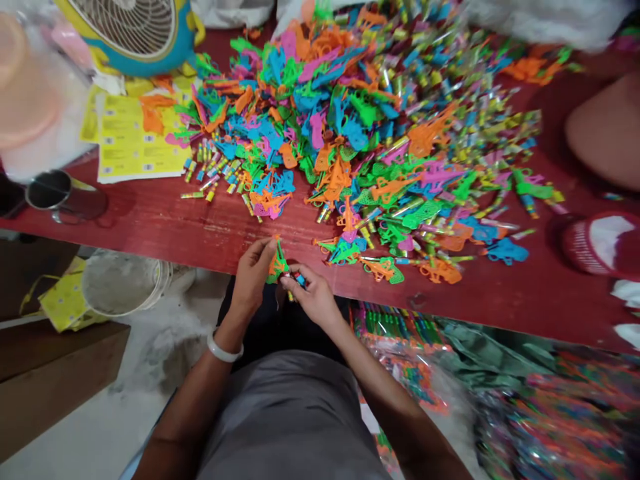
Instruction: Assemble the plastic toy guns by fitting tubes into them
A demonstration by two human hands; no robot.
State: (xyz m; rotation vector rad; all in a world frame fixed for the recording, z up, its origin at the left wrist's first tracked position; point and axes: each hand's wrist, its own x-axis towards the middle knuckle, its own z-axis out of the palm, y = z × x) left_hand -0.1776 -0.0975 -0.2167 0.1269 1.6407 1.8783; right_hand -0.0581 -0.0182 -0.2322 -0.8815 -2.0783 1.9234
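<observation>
My left hand (253, 273) is closed on a small green and orange plastic toy piece (278, 263), held just over the table's front edge. Beside it my right hand (314, 293) pinches a small tube with blue and dark parts (299, 278), close against the toy piece. Whether the tube and the toy piece are joined I cannot tell. Beyond my hands spreads a large heap of plastic toy pieces (330, 127) in orange, green, blue and pink. Small shiny wrapped tubes (215, 167) lie among them and at the heap's left.
On the red table (150, 217) are a metal mug (80, 200), yellow printed sheets (143, 143), a fan (135, 33) and a red basket (580, 247). Below the edge stand a bucket (155, 287) at left and bagged toys (575, 420) at right.
</observation>
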